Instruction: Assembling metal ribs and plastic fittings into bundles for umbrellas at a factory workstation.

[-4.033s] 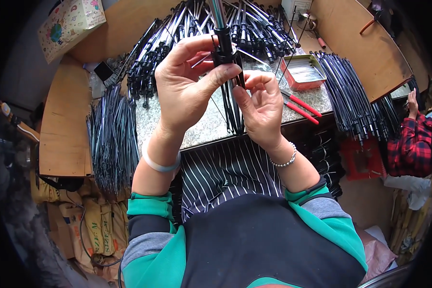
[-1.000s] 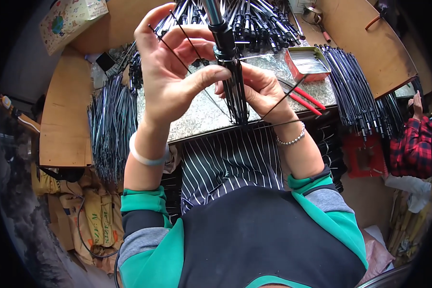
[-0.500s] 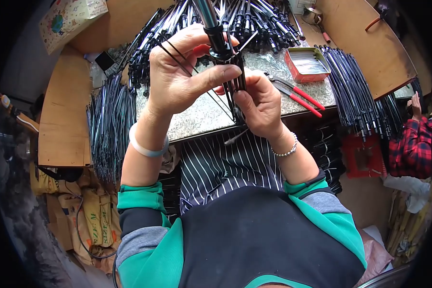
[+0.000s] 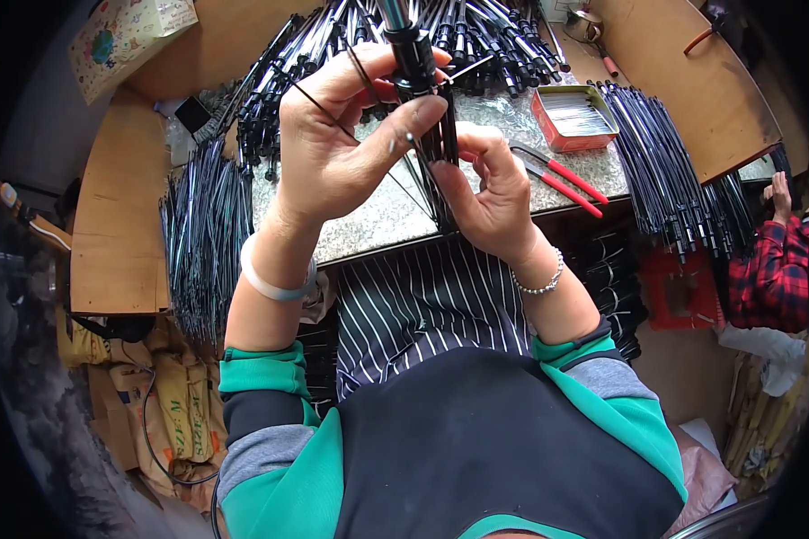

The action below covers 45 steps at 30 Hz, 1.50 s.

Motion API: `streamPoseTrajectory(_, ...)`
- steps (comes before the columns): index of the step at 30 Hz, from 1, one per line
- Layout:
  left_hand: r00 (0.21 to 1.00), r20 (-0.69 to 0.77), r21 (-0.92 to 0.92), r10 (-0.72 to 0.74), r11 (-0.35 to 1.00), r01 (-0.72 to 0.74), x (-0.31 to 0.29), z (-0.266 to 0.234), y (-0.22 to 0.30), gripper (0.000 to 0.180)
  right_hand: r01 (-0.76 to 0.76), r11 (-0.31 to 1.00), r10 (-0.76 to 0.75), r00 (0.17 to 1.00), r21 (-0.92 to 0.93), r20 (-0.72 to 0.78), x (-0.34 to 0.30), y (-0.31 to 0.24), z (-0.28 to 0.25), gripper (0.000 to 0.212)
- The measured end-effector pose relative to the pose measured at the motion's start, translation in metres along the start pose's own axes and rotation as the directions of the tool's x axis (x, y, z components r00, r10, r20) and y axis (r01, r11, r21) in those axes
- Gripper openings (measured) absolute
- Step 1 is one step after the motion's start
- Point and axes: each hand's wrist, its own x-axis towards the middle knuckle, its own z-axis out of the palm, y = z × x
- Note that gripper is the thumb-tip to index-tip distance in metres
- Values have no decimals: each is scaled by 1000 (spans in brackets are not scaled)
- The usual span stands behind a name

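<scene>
The black frame (image 4: 414, 63) points up the view between both hands, the left hand (image 4: 337, 153) gripping its fat part, the right hand (image 4: 493, 193) pinching its thin rods (image 4: 450, 121) lower down.

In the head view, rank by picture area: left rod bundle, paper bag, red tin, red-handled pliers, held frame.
1. Left rod bundle
2. Paper bag
3. Red tin
4. Red-handled pliers

Held frame: unranked; it looks nearer the camera and is partly hidden.
</scene>
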Motion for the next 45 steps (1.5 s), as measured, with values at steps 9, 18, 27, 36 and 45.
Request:
streamPoseTrajectory(9, 992, -122, 40, 18, 999, -13, -6, 23, 6, 38, -172, 923, 236, 960, 343, -153, -3, -4, 7, 22)
streamPoseTrajectory(18, 981, -173, -237, -81, 971, 39, -12, 36, -4, 60, -254, 935, 305, 932, 246, -198, -2, -7, 7, 14)
streamPoseTrajectory(27, 978, -209, -234, -3, 971, -47, -12, 45, -5, 53, -176, 969, 209, 958, 171, -195, -1, -14, 10, 19)
streamPoseTrajectory(36, 977, -211, -267, 29, 960, -86, -11, 42, -10, 47, -173, 982, 185, 965, 80, -185, -5, -8, 11, 19)
streamPoseTrajectory(45, 980, -198, -268, 35, 959, -88, -10, 41, -9, 47, -119, 992, 126, 973, 47, -193, -2, -6, 10, 17)
